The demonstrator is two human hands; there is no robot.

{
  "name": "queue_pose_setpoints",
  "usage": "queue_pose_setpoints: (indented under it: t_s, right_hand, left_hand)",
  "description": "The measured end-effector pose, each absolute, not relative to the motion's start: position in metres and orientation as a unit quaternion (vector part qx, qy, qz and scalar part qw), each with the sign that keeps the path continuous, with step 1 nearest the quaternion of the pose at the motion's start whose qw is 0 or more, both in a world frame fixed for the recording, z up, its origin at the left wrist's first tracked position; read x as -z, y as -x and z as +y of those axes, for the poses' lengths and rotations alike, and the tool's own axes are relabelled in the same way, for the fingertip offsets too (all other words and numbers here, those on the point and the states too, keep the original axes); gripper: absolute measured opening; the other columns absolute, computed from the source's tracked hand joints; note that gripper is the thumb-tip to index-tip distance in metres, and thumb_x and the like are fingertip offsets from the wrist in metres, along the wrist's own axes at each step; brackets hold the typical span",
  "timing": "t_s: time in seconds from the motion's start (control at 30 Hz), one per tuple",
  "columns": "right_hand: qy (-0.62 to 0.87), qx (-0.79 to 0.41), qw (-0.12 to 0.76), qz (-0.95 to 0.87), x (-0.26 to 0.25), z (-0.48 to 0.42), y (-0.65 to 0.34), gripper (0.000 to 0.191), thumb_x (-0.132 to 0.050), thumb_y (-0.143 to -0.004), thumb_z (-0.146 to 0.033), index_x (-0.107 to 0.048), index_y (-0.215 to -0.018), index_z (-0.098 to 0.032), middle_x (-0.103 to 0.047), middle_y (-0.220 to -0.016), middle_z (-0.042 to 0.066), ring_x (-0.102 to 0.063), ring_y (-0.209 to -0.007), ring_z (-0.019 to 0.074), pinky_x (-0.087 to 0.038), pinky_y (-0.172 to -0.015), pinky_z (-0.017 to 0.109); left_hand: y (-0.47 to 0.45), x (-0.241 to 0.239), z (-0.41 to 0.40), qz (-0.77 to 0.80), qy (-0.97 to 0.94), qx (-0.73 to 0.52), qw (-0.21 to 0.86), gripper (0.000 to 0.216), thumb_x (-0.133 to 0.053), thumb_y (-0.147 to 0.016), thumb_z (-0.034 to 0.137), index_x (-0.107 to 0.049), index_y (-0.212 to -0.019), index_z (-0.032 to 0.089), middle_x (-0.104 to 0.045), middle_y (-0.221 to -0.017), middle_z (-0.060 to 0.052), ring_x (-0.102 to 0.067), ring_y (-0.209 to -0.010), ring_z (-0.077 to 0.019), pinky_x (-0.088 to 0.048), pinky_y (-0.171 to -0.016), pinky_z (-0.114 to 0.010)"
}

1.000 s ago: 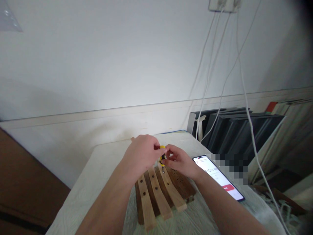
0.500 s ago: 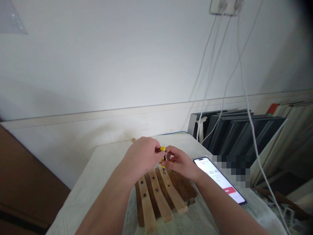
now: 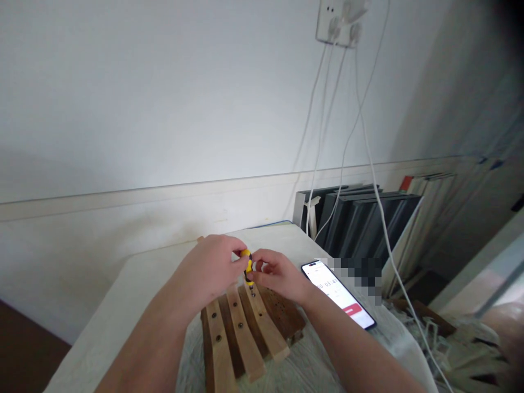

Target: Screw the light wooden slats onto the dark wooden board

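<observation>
A short yellow-and-black screwdriver point(image 3: 248, 267) stands nearly upright over a pale wooden slat point(image 3: 266, 327), its tip at a screw point(image 3: 252, 295). My left hand point(image 3: 215, 265) pinches the top of its handle. Lower on the same handle, the fingers of my right hand point(image 3: 276, 273) are closed around it from the right. Two more pale slats lie to the left, one in the middle point(image 3: 248, 346) and one at the far left point(image 3: 221, 355), each with dark screws in it. All three rest across darker brown wood point(image 3: 289, 319) with small holes at its right end.
A phone point(image 3: 338, 295) with a running timer lies on the white table cover point(image 3: 155, 278), right of the wood. Dark folders point(image 3: 360, 218) stand beyond the table's right edge. White cables point(image 3: 370, 153) hang from a wall socket point(image 3: 335, 24) down past that side.
The view has swung to the right, so everything sits further left in the picture. Both hands stay on the screwdriver, and more of its yellow handle shows between them.
</observation>
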State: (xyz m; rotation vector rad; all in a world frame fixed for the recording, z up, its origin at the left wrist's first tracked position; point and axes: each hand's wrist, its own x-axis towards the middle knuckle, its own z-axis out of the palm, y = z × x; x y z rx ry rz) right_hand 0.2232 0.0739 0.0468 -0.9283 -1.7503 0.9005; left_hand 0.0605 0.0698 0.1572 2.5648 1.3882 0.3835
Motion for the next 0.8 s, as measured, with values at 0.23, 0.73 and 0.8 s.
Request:
queue_pose_setpoints:
  t_s: [0.23, 0.73, 0.8]
  right_hand:
    - [0.394, -0.381, 0.484, -0.683, -0.0400, 0.0774, -0.2210, 0.025, -0.072, -0.069, -0.031, -0.054, -0.080, -0.019, -0.049, -0.072, -0.003, -0.044, -0.062, 0.0099, -0.038, -0.054, 0.023]
    - [0.388, -0.385, 0.458, -0.701, -0.0435, 0.0732, -0.2190, 0.017, -0.066, -0.074, -0.030, -0.058, -0.085, -0.019, -0.052, -0.072, -0.002, -0.045, -0.060, 0.0090, -0.035, -0.052, 0.022]
    - [0.388, -0.370, 0.448, -0.715, -0.0434, 0.0735, -0.2191, 0.013, -0.063, -0.076, -0.028, -0.059, -0.085, -0.019, -0.052, -0.071, -0.002, -0.045, -0.059, 0.0092, -0.035, -0.052, 0.022]
  left_hand:
    - [-0.0580, -0.1502, 0.0754, 0.500, -0.843, -0.167, 0.108, 0.029, -0.054, -0.077, 0.041, -0.073, -0.081, 0.020, -0.071, -0.079, -0.006, -0.061, -0.067, -0.0176, -0.040, -0.060, -0.026]
    - [-0.0546, -0.1499, 0.0771, 0.484, -0.851, -0.163, 0.119, 0.028, -0.053, -0.080, 0.037, -0.073, -0.085, 0.019, -0.072, -0.083, -0.006, -0.060, -0.067, -0.0161, -0.039, -0.058, -0.025]
    - [-0.0540, -0.1489, 0.0790, 0.467, -0.862, -0.159, 0.122, 0.026, -0.052, -0.080, 0.034, -0.073, -0.086, 0.019, -0.072, -0.085, -0.006, -0.061, -0.069, -0.0159, -0.039, -0.060, -0.025]
